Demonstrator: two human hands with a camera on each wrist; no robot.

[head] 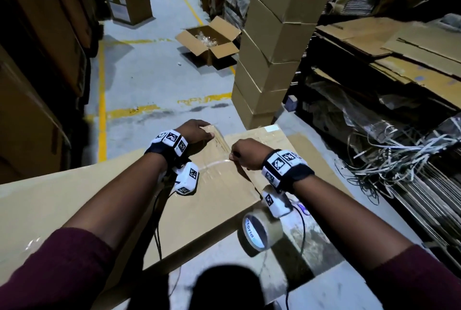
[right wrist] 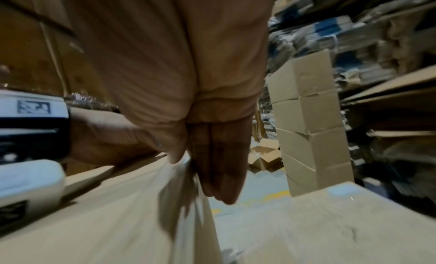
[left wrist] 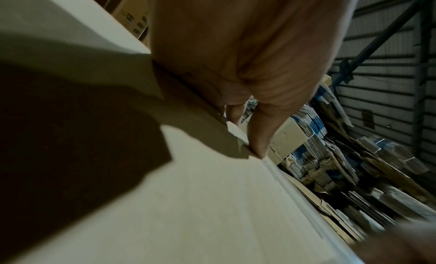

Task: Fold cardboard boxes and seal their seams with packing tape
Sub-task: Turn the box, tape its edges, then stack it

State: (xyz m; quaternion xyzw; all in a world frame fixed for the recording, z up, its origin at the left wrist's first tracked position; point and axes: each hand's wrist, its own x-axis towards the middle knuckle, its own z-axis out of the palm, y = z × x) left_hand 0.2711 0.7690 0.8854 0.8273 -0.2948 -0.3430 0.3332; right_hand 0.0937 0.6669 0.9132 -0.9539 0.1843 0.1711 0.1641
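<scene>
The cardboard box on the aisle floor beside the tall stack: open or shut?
Open: the box has its top flaps spread outward, and clear plastic shows inside.

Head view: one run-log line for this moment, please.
step: taping seam | left hand: grips cardboard box far edge | right hand: pinches tape strip | tape roll: by right wrist, unheld

Two hands (head: 198, 131) (head: 245, 153); one tape roll (head: 262, 231); one tape strip (head: 220, 143); one open box (head: 209, 40).

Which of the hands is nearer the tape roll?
Right. The right hand pinches the tape strip on the cardboard box, with the tape roll close by its wrist; the left hand grips the box's far edge, farther off.
</scene>
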